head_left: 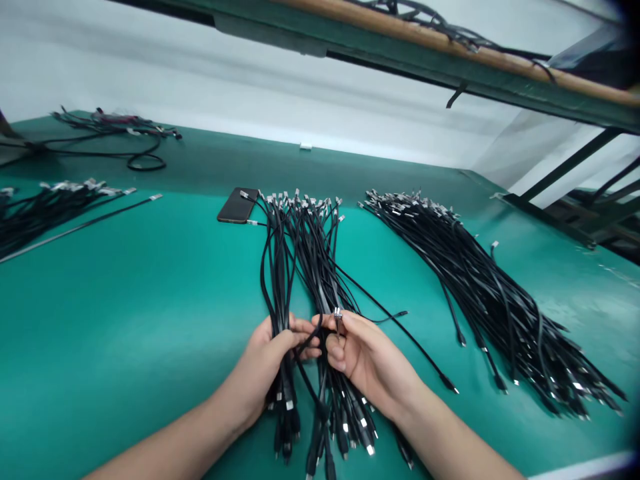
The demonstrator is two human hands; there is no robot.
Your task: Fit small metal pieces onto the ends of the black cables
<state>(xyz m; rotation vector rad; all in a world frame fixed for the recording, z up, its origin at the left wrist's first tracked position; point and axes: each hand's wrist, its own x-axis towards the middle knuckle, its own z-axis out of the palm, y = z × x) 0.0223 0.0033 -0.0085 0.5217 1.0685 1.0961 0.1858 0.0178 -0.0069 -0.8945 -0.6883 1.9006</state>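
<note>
Black cables with silver plugs (310,247) lie in a long bunch at the middle of the green table. My left hand (280,350) is wrapped round the left part of that bunch, its fingers reaching toward the right part. Close beside it, my right hand (357,347) pinches a small silver connector end (338,313) between thumb and fingers, above the right part of the bunch. Loose plug ends hang below both hands toward the near edge.
A large pile of black cables (480,287) lies to the right, another (50,210) at the left. A dark phone (237,205) rests behind the middle bunch. Tangled cables (115,127) sit at the back left. Overhead runs a shelf (400,50) with cables on it.
</note>
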